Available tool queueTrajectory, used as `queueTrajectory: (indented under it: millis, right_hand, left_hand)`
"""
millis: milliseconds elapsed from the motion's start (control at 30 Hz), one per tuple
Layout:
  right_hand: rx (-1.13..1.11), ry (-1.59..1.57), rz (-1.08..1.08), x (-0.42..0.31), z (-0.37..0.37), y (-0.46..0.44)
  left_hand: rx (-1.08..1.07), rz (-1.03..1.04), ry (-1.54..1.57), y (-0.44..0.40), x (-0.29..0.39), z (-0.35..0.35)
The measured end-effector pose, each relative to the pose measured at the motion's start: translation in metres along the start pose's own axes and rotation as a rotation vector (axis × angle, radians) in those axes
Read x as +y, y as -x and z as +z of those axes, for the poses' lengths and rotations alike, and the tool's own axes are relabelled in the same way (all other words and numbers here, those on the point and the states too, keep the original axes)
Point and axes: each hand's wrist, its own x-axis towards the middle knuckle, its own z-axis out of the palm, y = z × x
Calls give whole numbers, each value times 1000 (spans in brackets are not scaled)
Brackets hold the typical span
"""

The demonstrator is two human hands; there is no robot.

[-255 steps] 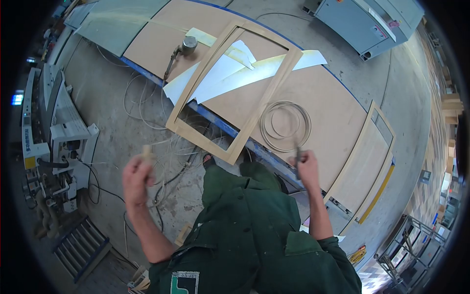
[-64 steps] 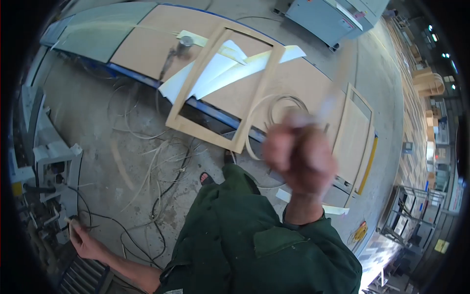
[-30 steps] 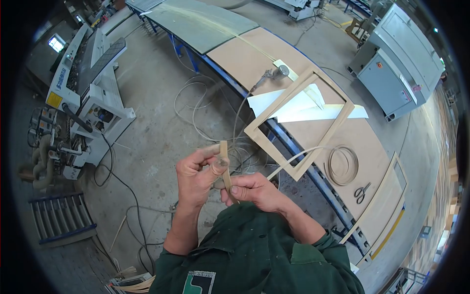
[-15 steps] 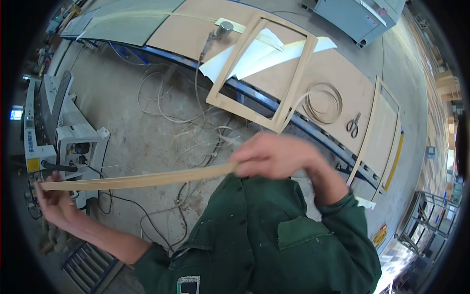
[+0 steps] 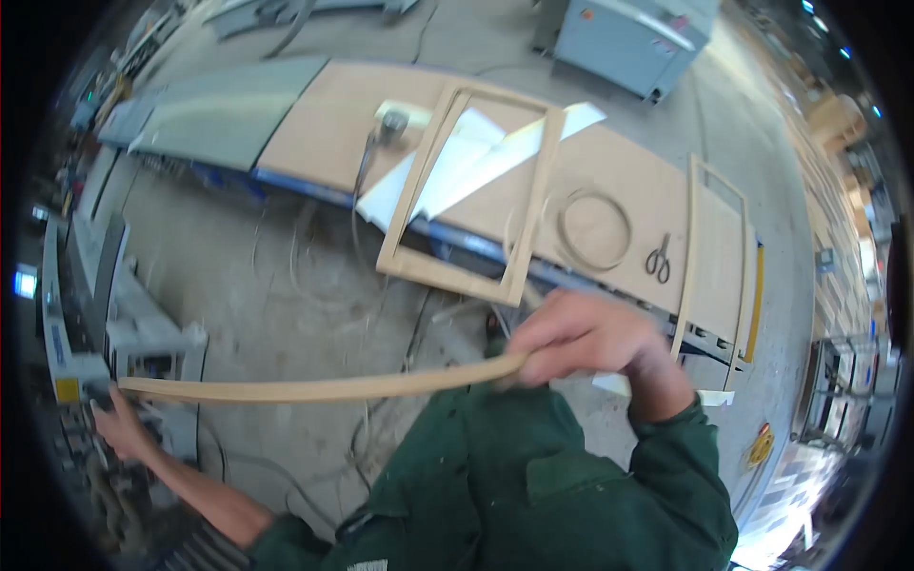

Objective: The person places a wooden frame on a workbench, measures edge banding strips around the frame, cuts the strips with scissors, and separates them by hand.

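Note:
A long pale wooden strip (image 5: pixel 314 388), slightly bowed, stretches nearly level across the front of my body. My right hand (image 5: pixel 590 338) is closed round its right end, in front of my green jacket. At the far left end, my left hand (image 5: pixel 122 426) has its fingers against the strip; motion blur softens the exact grip. Beyond my right hand, a rectangular wooden frame (image 5: pixel 428 269) leans over the near edge of the long workbench (image 5: pixel 309 124). White sheets lie on the bench behind the frame.
On the bench lie a coil of edging (image 5: pixel 624 243), black scissors (image 5: pixel 659 259) and a hose-fed tool (image 5: pixel 390 126). Another wooden frame (image 5: pixel 687 257) leans at the right end. A white machine (image 5: pixel 81 328) stands left. Cables cross the floor. A grey cabinet machine (image 5: pixel 619 52) stands behind.
My view has shifted, so the bench sits lower and further left. My right hand and the strip's right end have moved right and down; my left hand remains at the other end.

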Motion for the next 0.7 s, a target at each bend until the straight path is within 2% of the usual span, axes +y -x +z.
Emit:
queueTrajectory:
  millis: [33, 100, 133, 200, 233, 300, 400, 467, 533, 600, 667, 700]
  right_hand:
    - [-37, 40, -97, 10, 11, -14]
    - [-111, 7, 56, -2, 32, -41]
    - [-123, -41, 62, -1, 45, -53]
    - [-130, -69, 61, -4, 58, -70]
    - [-139, -51, 117, -9, 61, -74]
    - [-121, -23, 164, -10, 65, -78]
    - [-116, 20, 92, 10, 73, -75]
    - [-84, 75, 116, 15, 62, -62]
    - [-89, 102, 116, 19, 47, -46]
    - [-61, 130, 127, 13, 25, -15]
    - [-41, 139, 244, 1, 4, 16]
    - [-17, 150, 274, 2, -5, 30]
  left_hand:
    - [57, 218, 246, 6, -6, 18]
    - [-606, 379, 841, 77, 71, -33]
    - [-620, 911, 1022, 118, 113, -59]
    - [-1040, 1125, 1218, 171, 158, -82]
    - [-1190, 1188, 1216, 186, 170, -85]
    - [-1389, 1187, 1022, 194, 179, -92]
    - [-1339, 1191, 971, 199, 170, -82]
    - [-1203, 1173, 945, 194, 168, -91]
    - [-880, 1315, 788, 154, 128, -58]
    - [-758, 1173, 664, 117, 126, -96]
    - [-557, 1112, 518, 78, 99, -93]
    - [-562, 1022, 474, 53, 74, -79]
